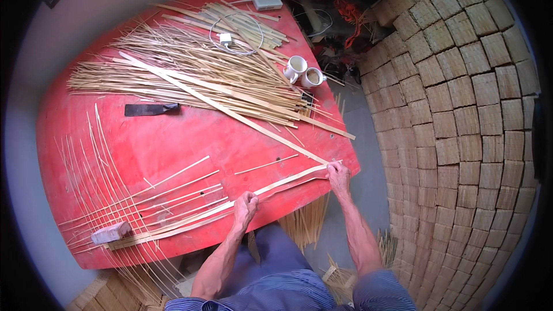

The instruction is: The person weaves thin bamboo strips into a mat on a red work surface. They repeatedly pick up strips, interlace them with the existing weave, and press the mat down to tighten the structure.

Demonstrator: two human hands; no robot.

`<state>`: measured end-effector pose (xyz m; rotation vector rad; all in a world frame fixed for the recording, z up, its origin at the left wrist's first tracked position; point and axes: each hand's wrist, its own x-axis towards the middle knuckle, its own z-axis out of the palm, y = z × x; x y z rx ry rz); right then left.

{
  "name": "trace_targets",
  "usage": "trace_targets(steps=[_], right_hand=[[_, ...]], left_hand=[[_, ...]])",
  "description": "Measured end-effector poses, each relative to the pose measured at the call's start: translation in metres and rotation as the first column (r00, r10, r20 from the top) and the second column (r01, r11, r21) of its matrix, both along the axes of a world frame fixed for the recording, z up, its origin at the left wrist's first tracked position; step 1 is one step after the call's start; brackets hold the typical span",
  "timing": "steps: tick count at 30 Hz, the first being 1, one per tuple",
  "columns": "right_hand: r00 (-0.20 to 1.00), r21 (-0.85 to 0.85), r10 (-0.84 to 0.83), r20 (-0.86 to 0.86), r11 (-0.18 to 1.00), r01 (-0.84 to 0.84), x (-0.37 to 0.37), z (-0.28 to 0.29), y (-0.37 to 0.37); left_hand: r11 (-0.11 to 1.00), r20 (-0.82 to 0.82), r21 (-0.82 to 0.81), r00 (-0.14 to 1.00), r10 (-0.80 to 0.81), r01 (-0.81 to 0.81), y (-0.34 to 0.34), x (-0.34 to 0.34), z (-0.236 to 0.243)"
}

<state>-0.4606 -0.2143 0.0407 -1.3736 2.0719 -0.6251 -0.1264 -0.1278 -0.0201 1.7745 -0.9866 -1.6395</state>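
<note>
A long flat bamboo strip runs along the near edge of the red table from the lower left. My left hand is closed around its middle stretch. My right hand pinches its right end at the table's right corner, where the tip of another long pale strip also reaches. To the left, thin bamboo strips cross in an open grid. A whitish block rests on the grid's near left corner. Beyond my left hand lies a short loose strip.
A large heap of bamboo strips covers the far side of the table. A dark flat blade lies before it. Two mugs, a white charger with cable and a power strip sit farther back. Stacked woven bundles line the right.
</note>
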Motion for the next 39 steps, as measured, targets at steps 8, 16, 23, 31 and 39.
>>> trace_targets(steps=[8, 16, 23, 31, 39], right_hand=[[0.998, -0.020, 0.021, -0.060, 1.000, -0.022, -0.023, -0.023, 0.007], [0.999, -0.025, 0.044, 0.030, 0.999, -0.043, -0.020, -0.027, -0.020], [0.995, -0.071, -0.003, 0.103, 0.997, 0.010, -0.034, -0.024, -0.033], [0.991, -0.048, 0.074, 0.112, 0.996, -0.069, -0.024, -0.013, -0.106], [0.921, -0.129, 0.388, 0.033, 0.916, -0.381, 0.064, -0.034, -0.198]], left_hand=[[0.999, 0.045, -0.034, 0.999, -0.003, 0.004, -0.029, -0.003, 0.000], [0.999, 0.071, -0.025, 0.997, -0.028, 0.030, -0.024, -0.007, -0.014], [0.999, -0.040, 0.026, 0.998, -0.047, 0.048, -0.015, -0.028, -0.001], [0.996, 0.093, 0.083, 0.995, -0.031, 0.023, -0.026, -0.018, -0.004], [0.987, 0.323, -0.026, 0.933, 0.157, -0.157, -0.149, -0.016, -0.057]])
